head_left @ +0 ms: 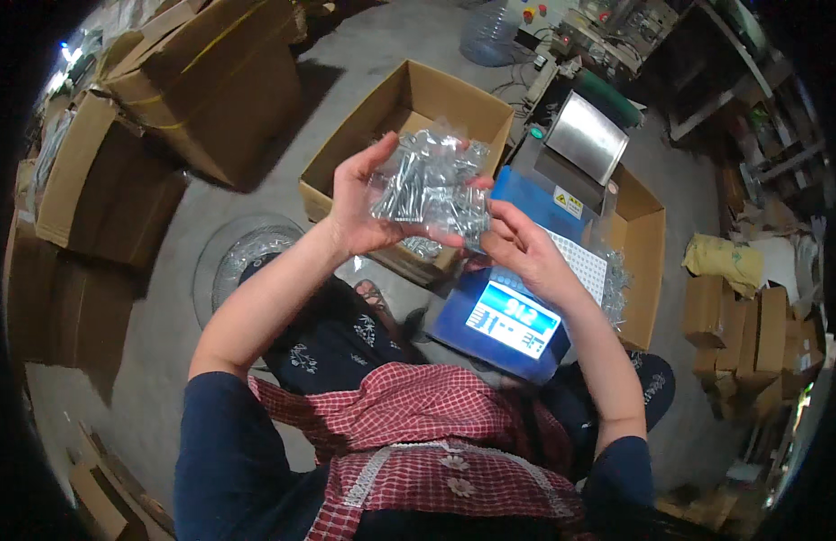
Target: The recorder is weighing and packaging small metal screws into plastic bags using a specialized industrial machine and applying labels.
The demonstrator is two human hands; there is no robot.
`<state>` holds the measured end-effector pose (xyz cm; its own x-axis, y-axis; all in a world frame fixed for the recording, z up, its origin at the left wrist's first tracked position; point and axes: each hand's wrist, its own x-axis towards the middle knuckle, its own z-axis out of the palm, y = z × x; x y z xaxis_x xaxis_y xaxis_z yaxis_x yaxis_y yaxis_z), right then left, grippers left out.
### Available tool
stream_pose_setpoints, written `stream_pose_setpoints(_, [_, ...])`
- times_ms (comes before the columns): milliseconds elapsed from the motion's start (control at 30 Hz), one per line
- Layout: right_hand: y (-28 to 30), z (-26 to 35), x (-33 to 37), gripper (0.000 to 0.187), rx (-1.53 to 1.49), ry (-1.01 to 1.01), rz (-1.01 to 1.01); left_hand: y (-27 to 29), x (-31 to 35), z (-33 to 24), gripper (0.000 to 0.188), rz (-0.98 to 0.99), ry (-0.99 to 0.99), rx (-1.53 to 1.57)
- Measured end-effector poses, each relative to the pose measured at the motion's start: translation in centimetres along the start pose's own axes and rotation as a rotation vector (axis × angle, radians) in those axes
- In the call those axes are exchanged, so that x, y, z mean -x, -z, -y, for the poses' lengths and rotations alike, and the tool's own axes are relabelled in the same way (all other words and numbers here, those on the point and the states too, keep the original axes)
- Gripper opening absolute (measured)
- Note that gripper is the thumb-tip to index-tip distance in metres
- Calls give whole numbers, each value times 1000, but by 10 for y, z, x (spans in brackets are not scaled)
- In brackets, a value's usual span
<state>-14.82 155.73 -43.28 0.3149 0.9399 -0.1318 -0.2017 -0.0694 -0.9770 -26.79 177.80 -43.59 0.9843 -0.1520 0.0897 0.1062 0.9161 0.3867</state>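
Clear plastic bags of silvery screws or similar small metal hardware point(422, 185) are held up in front of me, bunched together. My left hand point(357, 200) is wrapped round their left side, thumb up and fingers underneath. At the lower right corner, my right hand point(524, 251) has its fingers closed on the plastic. Below the bags stands an open cardboard box point(353, 135), with more bagged hardware showing near its front. Right under my right hand is a blue scale point(454, 326) with a lit display point(513, 320).
Another open carton point(648, 257) with shiny bagged pieces stands right of the scale. Beyond is a machine with a metal plate point(587, 135) and cables. A round mesh basket point(221, 261) sits by my left knee. Large cartons point(202, 90) line the left; smaller boxes point(752, 334) stand right.
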Motion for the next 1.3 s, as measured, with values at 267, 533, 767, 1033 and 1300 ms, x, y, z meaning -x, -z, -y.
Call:
stream_pose_setpoints(267, [8, -12, -22, 48, 69, 98, -207, 7, 17, -4, 80, -59, -84, 28])
stream_pose_setpoints(533, [10, -5, -29, 47, -35, 148, -289, 25, 18, -22, 72, -116, -136, 121])
stream_pose_setpoints(767, [1, -2, -37, 35, 82, 367, -403, 39, 8, -16, 62, -394, 10, -156])
stream_pose_setpoints(1033, [2, 12, -29, 18, 1073, 1008, -403, 24, 5, -2, 68, -423, 203, -541])
stream_pose_setpoints(1300, [-11, 21, -32, 19, 1239, 1065, -310, 9, 8, 0, 68, -389, 256, -523])
